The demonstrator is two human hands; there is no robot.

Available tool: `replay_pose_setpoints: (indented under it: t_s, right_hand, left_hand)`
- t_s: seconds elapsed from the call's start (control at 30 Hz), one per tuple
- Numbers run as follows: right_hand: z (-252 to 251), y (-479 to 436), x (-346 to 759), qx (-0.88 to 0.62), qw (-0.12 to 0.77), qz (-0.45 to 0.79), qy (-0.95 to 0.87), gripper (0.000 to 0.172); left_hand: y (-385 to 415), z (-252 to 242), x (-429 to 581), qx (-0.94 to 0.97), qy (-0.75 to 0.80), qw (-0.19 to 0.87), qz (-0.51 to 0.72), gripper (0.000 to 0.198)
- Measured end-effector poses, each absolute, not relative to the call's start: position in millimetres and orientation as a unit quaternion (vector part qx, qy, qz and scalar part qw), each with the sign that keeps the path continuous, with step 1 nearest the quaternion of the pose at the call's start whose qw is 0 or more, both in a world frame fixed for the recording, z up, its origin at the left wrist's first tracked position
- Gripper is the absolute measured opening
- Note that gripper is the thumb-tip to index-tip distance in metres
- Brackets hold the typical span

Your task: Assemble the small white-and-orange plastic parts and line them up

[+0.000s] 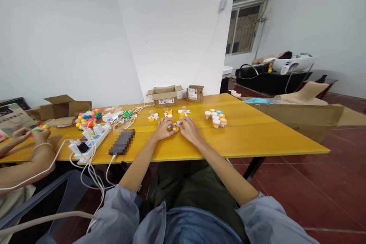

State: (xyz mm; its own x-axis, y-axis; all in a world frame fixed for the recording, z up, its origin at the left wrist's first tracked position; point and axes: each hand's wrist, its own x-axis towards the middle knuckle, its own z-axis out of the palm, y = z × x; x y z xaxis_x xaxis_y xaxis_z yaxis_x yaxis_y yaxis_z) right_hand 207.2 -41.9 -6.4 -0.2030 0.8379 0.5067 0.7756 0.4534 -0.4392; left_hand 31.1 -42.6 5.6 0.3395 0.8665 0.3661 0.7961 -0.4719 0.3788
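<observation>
Both of my hands rest on the yellow table (257,133), close together. My left hand (163,128) and my right hand (188,128) curl their fingers round a small orange-capped bottle (174,128) and tiny white pieces between them. Just beyond the fingers lie small white and orange parts (168,114) in little groups. A cluster of small bottles with orange, white and blue caps (215,117) stands to the right of my right hand, apart from it.
Two open cardboard boxes (165,95) stand at the table's far edge. A white power strip (90,143) with cables and a dark device (122,142) lie on the left. Colourful balls (88,117) sit further left, where another person's hands (31,135) work. A large cardboard sheet (303,112) leans on the right.
</observation>
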Motion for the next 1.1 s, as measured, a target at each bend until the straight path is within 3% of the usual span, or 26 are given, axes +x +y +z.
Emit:
replay_pose_setpoints:
  t_s: [0.23,1.1]
  right_hand:
    - [-23,-32,203,-0.408,0.397,0.017,-0.822,0.011]
    - [-21,-29,206,-0.356,0.406,0.034,-0.841,0.019]
  left_hand:
    - [-39,1,29,0.823,0.492,0.043,0.281,0.02]
    - [-41,5,32,0.837,0.473,0.056,0.269,0.018]
